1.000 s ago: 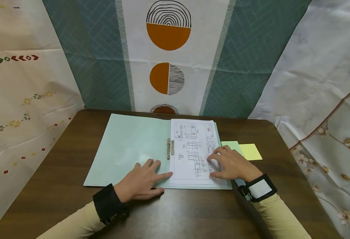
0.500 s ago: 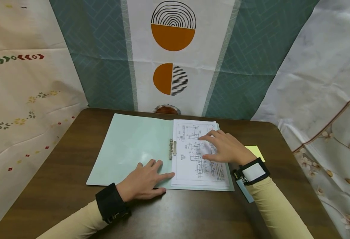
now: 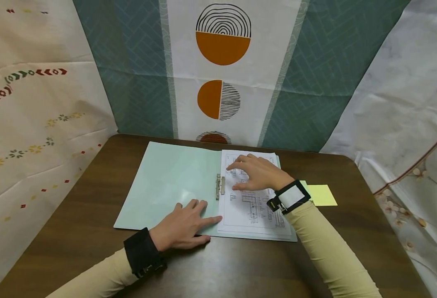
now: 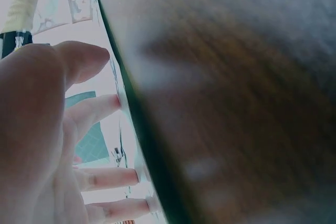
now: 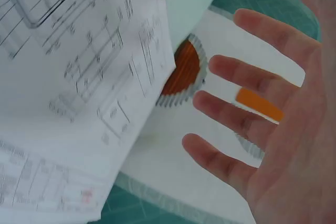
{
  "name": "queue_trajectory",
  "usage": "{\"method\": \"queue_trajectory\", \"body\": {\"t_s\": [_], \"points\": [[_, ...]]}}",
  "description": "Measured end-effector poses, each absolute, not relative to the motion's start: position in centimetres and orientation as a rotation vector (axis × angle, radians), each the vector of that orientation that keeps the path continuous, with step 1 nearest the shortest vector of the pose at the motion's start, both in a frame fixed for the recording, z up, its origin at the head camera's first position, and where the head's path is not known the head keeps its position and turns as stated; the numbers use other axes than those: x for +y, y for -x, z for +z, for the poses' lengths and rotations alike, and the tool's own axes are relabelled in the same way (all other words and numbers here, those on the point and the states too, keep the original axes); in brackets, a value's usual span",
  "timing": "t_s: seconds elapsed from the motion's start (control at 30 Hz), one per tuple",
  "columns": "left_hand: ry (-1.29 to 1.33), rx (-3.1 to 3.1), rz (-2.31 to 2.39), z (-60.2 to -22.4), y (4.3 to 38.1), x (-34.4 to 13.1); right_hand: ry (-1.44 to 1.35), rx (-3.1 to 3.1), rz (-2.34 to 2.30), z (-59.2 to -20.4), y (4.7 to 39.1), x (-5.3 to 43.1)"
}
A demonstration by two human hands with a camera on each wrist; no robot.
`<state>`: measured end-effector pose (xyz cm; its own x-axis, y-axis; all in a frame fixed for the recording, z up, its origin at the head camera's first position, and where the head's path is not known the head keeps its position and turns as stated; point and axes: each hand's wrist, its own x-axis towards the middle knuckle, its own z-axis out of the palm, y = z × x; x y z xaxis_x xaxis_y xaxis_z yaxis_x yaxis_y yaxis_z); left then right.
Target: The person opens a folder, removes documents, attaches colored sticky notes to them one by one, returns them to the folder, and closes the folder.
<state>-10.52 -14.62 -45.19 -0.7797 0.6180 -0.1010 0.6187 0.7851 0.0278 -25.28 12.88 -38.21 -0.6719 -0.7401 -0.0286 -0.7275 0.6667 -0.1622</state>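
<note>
Paper (image 3: 238, 213) lies below the right hand's (image 3: 261, 173) fingers (image 5: 254, 78), apart from them.

"Near side?"
"Bench (image 3: 222, 271): one open strip, between left sleeve (image 3: 95, 273) and right sleeve (image 3: 330, 250); left hand (image 3: 184, 227) at its upper left."
"Folder (image 3: 170, 178), left half?"
"Upper part open from above; left hand over lower right."
"Sheets (image 3: 253, 211)?"
"Lower part open from above; right hand (image 3: 258, 174) over upper part. Clip (image 3: 218, 188), metal, along the fold: blocks a low sideways pass."
"Right side?"
"Right sleeve, slanting across; yellow note (image 3: 322, 195), flat, beside it."
"Far side?"
"Curtain (image 3: 237, 70), close behind the folder."
</note>
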Motion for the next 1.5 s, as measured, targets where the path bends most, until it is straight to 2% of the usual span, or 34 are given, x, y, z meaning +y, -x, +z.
{"method": "queue_trajectory", "body": {"t_s": [1.07, 1.5], "points": [[-1.004, 2.850, -0.005, -45.1, 10.2, -14.4, 1.424, 2.619, -0.169, -42.2, 26.4, 8.1], [-0.994, 2.853, -0.036, -44.8, 10.1, -14.6, 1.464, 2.619, -0.124, -42.4, 26.5, 7.4]]}}
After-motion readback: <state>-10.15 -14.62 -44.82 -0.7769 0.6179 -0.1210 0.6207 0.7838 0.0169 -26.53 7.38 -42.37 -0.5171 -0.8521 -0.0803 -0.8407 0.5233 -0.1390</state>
